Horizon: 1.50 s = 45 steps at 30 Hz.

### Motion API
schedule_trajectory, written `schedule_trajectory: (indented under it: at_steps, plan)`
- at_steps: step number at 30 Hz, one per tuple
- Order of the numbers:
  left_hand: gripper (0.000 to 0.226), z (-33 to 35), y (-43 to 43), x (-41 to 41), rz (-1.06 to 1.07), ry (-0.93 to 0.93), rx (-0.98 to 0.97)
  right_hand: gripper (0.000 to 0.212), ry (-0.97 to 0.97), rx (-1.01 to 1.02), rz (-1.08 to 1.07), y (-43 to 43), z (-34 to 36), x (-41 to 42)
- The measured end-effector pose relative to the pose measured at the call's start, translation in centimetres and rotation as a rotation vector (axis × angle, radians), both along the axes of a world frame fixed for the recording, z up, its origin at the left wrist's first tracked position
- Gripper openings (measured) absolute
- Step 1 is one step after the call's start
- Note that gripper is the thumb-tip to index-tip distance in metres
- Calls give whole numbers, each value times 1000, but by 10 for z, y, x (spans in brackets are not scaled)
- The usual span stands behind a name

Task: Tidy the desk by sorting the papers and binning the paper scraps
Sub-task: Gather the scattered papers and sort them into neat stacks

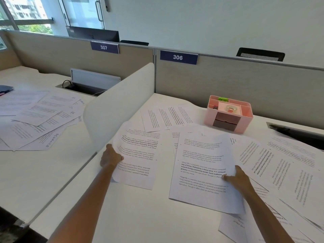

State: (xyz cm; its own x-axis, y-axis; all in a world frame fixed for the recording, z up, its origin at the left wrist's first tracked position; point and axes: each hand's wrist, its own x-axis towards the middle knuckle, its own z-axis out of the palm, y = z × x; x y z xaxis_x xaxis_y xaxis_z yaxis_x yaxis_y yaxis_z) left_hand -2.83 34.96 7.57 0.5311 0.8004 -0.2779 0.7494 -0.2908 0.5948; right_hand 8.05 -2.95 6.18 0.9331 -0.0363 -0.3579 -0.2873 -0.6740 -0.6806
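White printed papers point(289, 163) lie scattered over a pale desk point(122, 216), some cut off at the right edge of the frame. The left hand point(110, 158) pinches the left sheet point(138, 155) by its edge, thumb on top. The right hand point(240, 177) grips the right sheet point(201, 172) the same way, with its fingers hidden beneath. Behind stands a pink desk organiser point(229, 114) — its contents are hard to make out.

Matt white paper sheets point(201, 172); smooth matt white table point(136, 216); glossy pink plastic organizer point(245, 116); rough grey fabric partition point(245, 85); smooth white plastic divider point(119, 102).
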Motion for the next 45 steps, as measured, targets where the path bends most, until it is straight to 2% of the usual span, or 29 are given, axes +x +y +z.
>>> schedule_trajectory:
  at_steps: [3, 12, 15, 19, 23, 25, 28, 30, 32, 35, 37, 39, 42, 45]
  plan:
    - [47, 10, -13, 2, -22, -105, 191, 60, -27, -29, 2, 3, 3, -2]
    - [31, 96, -62, 22, -361, -340, 855, 83, -114, -190, 87, 8, 11, -9]
    - [39, 125, -80, 22, -534, -419, 977, 90, -316, -246, 136, 12, 26, -12]
    - [40, 159, -110, 20, -765, -495, 1116, 84, -816, -147, 221, 28, 68, -15]
    - [39, 176, -139, 31, -970, -443, 1163, 79, -1085, -181, 338, 44, 102, -22]
    - [40, 184, -153, 33, -1035, -540, 1260, 64, -1105, -157, 343, 49, 108, -26]
    - [41, 183, -172, 40, -1122, -545, 1299, 38, -1048, -43, 328, 43, 109, -28]
    - [49, 178, -176, 45, -1081, -655, 1374, 33, -948, 10, 306, 32, 105, -27]
    - [46, 167, -177, 50, -1014, -799, 1419, 29, -930, 46, 244, 19, 99, -22]
    - [46, 135, -175, 55, -887, -874, 1358, 23, -862, 189, 63, 0, 93, -12]
    - [55, 106, -173, 59, -824, -783, 1191, 14, -759, 359, -73, -12, 87, -3]
    - [54, 76, -169, 61, -835, -543, 944, 8, -607, 531, -184, -21, 80, 5]
    - [49, 30, -161, 65, -836, -142, 632, 13, -419, 594, -234, -30, 61, 14]
    - [47, 3, -161, 64, -770, -3, 279, 18, -284, 571, -273, -36, 36, 17]
